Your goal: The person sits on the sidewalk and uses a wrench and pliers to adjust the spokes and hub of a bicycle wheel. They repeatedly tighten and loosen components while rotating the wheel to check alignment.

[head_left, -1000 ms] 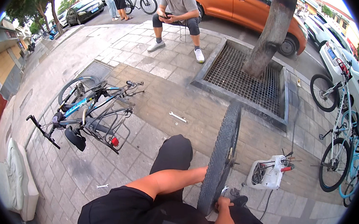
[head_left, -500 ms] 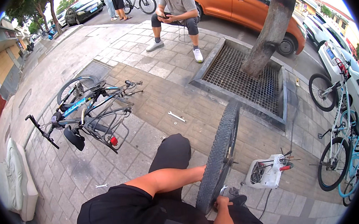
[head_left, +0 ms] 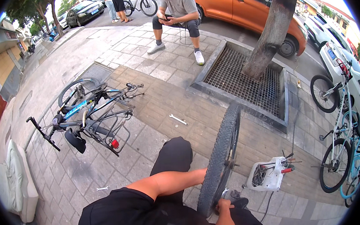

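Observation:
A bicycle wheel [head_left: 220, 160] with a knobby black tyre stands upright between my legs, its axle sticking out to the right. My left forearm [head_left: 179, 179] reaches to the wheel's left side, where the tyre hides the fingers. Low on the right side of the wheel, my right hand [head_left: 224, 204] is closed beside the rim; what its fingers grip cannot be made out. Just beyond that hand, the silver end of a wrench [head_left: 225, 191] shows close to the tyre.
A white cut-open jug [head_left: 273, 182] of tools stands right of the wheel. Wrenches lie on the paving, one ahead [head_left: 178, 120] and one left [head_left: 102, 188]. A partly dismantled bicycle [head_left: 89, 111] lies ahead left. A seated person [head_left: 179, 17] faces me near a tree grate [head_left: 245, 80]; bicycles [head_left: 338, 159] stand right.
The wheel and both arms stay almost where they were. Only a slight shift of the whole view shows.

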`<state>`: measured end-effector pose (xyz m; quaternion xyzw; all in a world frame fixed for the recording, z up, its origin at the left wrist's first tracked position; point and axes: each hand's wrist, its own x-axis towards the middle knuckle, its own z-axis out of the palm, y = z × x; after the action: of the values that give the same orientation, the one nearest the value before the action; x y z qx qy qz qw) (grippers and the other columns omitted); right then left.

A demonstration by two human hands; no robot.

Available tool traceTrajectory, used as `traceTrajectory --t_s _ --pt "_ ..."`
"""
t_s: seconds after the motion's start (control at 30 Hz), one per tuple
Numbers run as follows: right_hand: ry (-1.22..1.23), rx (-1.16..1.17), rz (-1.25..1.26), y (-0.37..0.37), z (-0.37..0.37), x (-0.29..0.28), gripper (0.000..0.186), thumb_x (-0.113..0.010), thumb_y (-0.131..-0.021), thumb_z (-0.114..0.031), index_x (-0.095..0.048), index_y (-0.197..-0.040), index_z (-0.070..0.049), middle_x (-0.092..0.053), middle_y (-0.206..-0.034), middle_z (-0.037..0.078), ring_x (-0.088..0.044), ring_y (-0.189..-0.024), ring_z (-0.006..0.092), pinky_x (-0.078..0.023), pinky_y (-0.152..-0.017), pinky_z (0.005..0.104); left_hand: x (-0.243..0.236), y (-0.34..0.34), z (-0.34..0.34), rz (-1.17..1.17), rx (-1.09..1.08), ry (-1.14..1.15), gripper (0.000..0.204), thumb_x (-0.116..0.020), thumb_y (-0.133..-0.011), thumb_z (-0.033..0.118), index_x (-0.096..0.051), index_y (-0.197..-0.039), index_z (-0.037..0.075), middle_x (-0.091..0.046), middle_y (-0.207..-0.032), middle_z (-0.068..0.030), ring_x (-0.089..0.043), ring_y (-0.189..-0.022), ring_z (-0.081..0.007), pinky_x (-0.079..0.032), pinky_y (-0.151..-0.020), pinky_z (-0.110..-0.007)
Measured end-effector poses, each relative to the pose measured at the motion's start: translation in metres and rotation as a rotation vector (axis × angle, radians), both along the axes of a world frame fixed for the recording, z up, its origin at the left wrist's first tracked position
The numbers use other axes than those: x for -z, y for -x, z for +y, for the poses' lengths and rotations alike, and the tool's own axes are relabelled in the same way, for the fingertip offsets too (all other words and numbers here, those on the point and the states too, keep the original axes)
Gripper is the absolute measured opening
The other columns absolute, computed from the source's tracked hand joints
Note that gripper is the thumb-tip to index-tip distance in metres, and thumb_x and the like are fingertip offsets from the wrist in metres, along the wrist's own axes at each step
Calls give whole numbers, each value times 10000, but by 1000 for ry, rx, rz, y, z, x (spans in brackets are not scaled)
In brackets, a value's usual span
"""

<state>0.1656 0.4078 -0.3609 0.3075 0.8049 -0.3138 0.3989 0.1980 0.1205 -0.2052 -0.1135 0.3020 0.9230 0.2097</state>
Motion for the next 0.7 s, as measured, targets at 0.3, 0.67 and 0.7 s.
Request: traceTrajectory --t_s 0.3,0.67,0.7 --pt "-30 -398 245 21 56 99 173 -622 -902 -131 -712 -982 -6 -677 -789 148 -663 -641 283 -453 -490 426 -7 20 14 81 75 58 246 -580 -1017 293 -711 -969 91 -696 -855 -57 -642 -742 -201 -520 -690 -411" --pt "-78 -412 -13 8 9 38 188 -652 -857 -109 -784 -970 -38 -777 -1034 141 -760 -960 265 -568 -730 382 7 -4 0 71 48 58 325 -538 -1027 370 -722 -1030 102 -725 -929 -71 -660 -797 -222 -526 -755 -421" --pt "-110 -448 4 5 1 24 195 -653 -860 -115 -787 -983 -43 -778 -1032 141 -760 -966 267 -568 -736 387 5 -5 -2 79 47 55 333 -534 -1027 376 -724 -1035 103 -728 -936 -72 -662 -802 -224 -527 -761 -422"
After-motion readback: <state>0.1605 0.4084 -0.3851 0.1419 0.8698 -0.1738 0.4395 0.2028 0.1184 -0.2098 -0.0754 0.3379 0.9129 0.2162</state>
